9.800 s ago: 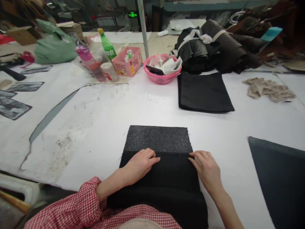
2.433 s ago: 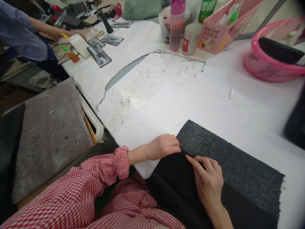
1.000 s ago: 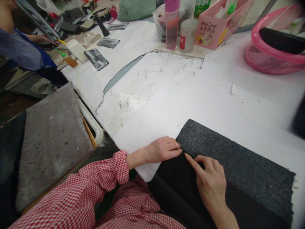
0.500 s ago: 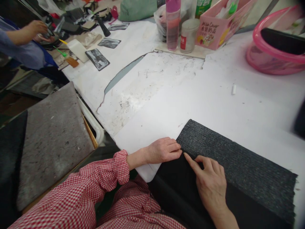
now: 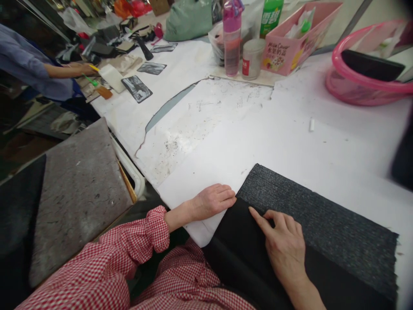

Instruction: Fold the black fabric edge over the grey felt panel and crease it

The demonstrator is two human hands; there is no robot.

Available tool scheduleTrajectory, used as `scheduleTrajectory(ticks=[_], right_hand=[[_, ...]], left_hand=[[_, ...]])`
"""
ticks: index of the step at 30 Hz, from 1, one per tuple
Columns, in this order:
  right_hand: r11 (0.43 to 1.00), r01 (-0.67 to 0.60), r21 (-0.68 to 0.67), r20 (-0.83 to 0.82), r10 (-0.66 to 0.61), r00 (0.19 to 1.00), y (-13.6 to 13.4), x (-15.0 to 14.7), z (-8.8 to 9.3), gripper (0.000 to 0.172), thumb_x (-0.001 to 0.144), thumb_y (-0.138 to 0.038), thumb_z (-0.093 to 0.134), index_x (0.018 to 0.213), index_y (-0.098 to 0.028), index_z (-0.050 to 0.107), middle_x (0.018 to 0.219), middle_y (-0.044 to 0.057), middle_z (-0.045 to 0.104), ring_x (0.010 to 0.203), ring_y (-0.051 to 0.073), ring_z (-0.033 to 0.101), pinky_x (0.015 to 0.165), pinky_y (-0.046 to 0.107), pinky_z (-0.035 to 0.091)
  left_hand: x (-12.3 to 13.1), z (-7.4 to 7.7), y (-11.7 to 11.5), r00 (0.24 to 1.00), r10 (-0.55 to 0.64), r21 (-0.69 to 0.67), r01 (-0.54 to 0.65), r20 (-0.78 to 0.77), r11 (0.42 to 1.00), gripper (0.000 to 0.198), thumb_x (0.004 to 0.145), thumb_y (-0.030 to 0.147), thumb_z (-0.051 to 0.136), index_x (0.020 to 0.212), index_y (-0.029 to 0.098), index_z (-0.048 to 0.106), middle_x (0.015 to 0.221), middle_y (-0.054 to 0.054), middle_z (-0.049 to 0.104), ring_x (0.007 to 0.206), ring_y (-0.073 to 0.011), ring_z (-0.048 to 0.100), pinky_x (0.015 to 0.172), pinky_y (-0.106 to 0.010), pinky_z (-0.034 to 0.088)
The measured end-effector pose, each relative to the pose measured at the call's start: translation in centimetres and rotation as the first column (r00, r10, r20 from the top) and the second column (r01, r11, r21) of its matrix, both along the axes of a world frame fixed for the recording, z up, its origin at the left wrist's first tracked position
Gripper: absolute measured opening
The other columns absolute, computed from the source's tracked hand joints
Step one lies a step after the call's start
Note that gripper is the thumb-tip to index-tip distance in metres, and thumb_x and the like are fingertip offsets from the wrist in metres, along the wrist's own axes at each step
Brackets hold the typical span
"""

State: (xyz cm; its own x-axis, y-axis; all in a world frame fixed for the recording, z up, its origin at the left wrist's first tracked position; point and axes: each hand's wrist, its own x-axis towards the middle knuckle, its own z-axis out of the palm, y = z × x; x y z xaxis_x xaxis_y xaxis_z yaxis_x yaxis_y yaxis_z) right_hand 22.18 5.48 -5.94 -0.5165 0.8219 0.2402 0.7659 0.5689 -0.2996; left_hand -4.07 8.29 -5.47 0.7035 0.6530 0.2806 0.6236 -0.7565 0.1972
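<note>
A smooth black sheet (image 5: 238,241) lies along the near side of the table and hangs over its front edge. Behind it stretches a dark grey, speckled strip of material (image 5: 322,211), their long edges meeting or overlapping. My left hand (image 5: 214,201) rests on the white table covering, its fingers close together and nearly flat, the tips touching the left edge of the black sheet. My right hand (image 5: 285,243) lies on the black sheet near the seam, thumb stretched towards the left and the other fingers bent and apart. Neither hand visibly grips anything.
A white stub (image 5: 311,125) lies on the white-covered table (image 5: 226,142). Behind stand a bottle (image 5: 231,47), a jar (image 5: 253,60), a pink box (image 5: 290,49) and a pink basket (image 5: 355,92). A grey board (image 5: 77,172) is at left; a co-worker's arm (image 5: 67,70) reaches in beyond.
My left hand has slid a little left, off the corner of the black sheet to its edge. My right hand is nearly still. The co-worker's arm has lowered and reached further right.
</note>
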Motion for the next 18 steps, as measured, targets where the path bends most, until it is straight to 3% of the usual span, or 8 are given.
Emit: scheduleTrajectory(ticks=[4, 9, 18], right_hand=[[1.000, -0.002, 0.004, 0.003, 0.002, 1.000, 0.0, 0.1, -0.2, 0.041, 0.097, -0.012, 0.045, 0.130, -0.032, 0.059, 0.098, 0.006, 0.056, 0.088, 0.022, 0.047, 0.076, 0.037, 0.034], [1.000, -0.016, 0.010, -0.010, 0.016, 1.000, 0.0, 0.4, -0.4, 0.040, 0.097, -0.014, 0.044, 0.130, -0.031, 0.059, 0.096, 0.006, 0.056, 0.090, 0.023, 0.047, 0.075, 0.037, 0.034], [1.000, -0.021, 0.005, -0.065, 0.022, 0.998, -0.2, 0.8, 0.7, 0.034, 0.097, -0.016, 0.049, 0.127, -0.025, 0.061, 0.102, 0.005, 0.062, 0.103, 0.024, 0.050, 0.089, 0.039, 0.034]], left_hand=[[0.9, 1.1, -0.6, 0.993, 0.089, -0.002, -0.089, 0.073, 0.996, 0.015, 0.100, 0.013, 0.048, 0.104, 0.011, 0.063, 0.107, -0.008, 0.063, 0.109, -0.0210, 0.055, 0.092, -0.035, 0.050], [3.1, 1.2, -1.3, 0.999, -0.034, 0.030, 0.035, -0.034, 0.999, 0.025, 0.100, 0.014, 0.047, 0.122, 0.008, 0.057, 0.111, -0.010, 0.063, 0.109, -0.0217, 0.055, 0.092, -0.034, 0.049], [2.5, 0.7, -1.3, 0.989, -0.028, -0.016, 0.026, -0.144, 1.000, 0.030, 0.101, 0.016, 0.045, 0.130, 0.012, 0.052, 0.114, -0.009, 0.061, 0.110, -0.0207, 0.054, 0.091, -0.036, 0.046]])
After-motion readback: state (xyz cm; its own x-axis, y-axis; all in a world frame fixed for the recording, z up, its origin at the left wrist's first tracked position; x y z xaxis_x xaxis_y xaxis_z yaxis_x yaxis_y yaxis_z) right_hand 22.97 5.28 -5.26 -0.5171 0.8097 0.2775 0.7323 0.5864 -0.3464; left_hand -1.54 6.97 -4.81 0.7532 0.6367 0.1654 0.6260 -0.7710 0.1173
